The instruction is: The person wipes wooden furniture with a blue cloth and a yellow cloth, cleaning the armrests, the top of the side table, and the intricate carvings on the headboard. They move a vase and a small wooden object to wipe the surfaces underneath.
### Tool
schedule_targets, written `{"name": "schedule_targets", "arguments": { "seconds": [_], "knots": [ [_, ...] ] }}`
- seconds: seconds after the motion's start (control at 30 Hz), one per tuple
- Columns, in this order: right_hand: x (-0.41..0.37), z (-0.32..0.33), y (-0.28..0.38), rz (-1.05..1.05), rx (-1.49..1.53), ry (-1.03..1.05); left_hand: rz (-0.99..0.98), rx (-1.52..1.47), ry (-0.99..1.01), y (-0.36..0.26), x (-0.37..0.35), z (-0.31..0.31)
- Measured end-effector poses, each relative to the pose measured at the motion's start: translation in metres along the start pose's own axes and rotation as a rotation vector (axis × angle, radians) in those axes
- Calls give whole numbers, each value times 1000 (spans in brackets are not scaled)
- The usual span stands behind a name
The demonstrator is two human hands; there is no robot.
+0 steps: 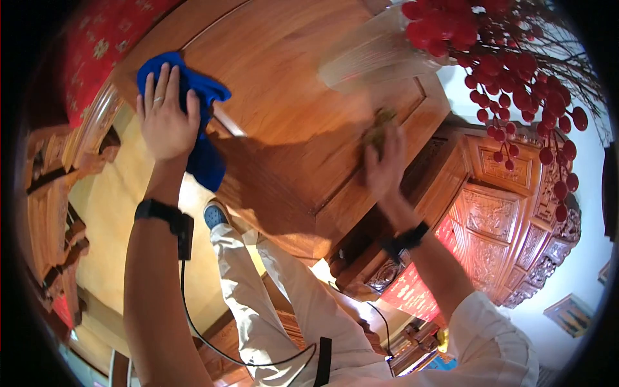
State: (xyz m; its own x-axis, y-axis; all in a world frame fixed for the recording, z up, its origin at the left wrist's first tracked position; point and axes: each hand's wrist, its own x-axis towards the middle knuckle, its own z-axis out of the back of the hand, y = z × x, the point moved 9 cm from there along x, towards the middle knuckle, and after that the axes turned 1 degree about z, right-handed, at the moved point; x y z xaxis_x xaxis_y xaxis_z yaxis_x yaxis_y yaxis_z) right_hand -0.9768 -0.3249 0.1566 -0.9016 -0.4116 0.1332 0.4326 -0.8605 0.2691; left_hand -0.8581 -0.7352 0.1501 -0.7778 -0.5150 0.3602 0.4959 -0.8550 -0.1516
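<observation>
A blue cloth [205, 90] lies bunched over the left edge of a wooden table [277, 84], part of it hanging down. My left hand [169, 119] rests flat on the cloth, fingers spread, pressing it to the tabletop. Near the table's right side, my right hand [387, 158] is blurred by motion. A small greenish-brown object [380, 126] is at its fingertips, too smeared to name. Beyond that hand stands a clear vase [367, 61], also blurred.
Red berry branches [496, 71] spread from the vase at the upper right. Carved wooden furniture [493, 213] with red cushions stands to the right, and more carved wood [55, 238] to the left. A cable hangs from my left wrist.
</observation>
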Motion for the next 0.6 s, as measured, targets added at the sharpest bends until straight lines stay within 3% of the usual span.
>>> {"name": "schedule_targets", "arguments": {
  "seconds": [0.13,0.27,0.37,0.43,0.6],
  "knots": [
    [-117,-18,125,228,119,165,-11,10,-2,5,-1,-3],
    [-148,-17,152,397,93,282,-14,10,-27,3,0,-5],
    [-92,-6,68,266,153,318,-14,1,-37,4,-2,-4],
    [-56,27,29,194,25,48,-10,-4,-52,5,-2,-4],
    [-88,26,61,352,114,86,1,-3,-44,5,-2,-7]
  ]
}}
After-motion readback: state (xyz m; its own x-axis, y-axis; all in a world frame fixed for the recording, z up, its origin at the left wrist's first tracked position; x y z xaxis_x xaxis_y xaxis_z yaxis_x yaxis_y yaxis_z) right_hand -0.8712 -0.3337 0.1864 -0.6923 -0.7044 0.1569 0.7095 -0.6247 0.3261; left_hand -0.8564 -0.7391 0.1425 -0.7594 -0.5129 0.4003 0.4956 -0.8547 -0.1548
